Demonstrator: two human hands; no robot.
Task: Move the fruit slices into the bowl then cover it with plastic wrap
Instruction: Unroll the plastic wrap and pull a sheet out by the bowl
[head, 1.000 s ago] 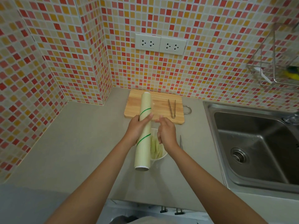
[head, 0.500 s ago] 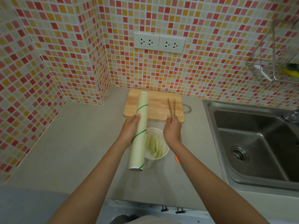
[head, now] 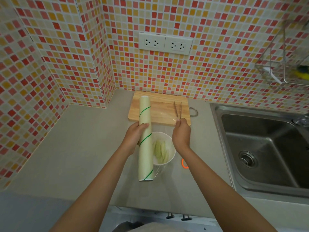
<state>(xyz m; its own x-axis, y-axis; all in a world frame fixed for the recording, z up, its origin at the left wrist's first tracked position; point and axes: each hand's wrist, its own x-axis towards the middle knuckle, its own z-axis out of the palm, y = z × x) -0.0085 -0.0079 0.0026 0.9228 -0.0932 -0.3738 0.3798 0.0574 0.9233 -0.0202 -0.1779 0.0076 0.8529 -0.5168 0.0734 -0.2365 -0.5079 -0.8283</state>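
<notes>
From the head camera, our one view, we have the plastic wrap roll (head: 145,138) in our left hand (head: 133,137), fingers curled round its middle and clamped on it; its long axis runs away from us, far end over the wooden cutting board (head: 158,108), near end out over the countertop (head: 80,148); the white bowl (head: 167,144) sits just to the right of that grip, touching or nearly touching the roll's side, we cannot tell which; the fruit slices (head: 160,150), pale green, lie inside it already, so by our reading the first half of the job is done. Our right hand (head: 182,133) is just beyond the bowl's far right rim, thumb and fingers pinched together on the free edge of the clear film (head: 167,121); the sheet stretches from the roll rightward to that pinch, faint and hard to trace, with a crumpled bit of it showing beside the roll's near end; the metal tongs (head: 177,109) lie on the board just past the pinch, apart from it as far as we can see. So the film spans above the bowl's far side, and the bowl lies below and towards us from the pinch; we judge the coming move needs more film drawn out to the right, crosswise to the roll, then lowered onto the rim; the right hand is the nearer one for that.
</notes>
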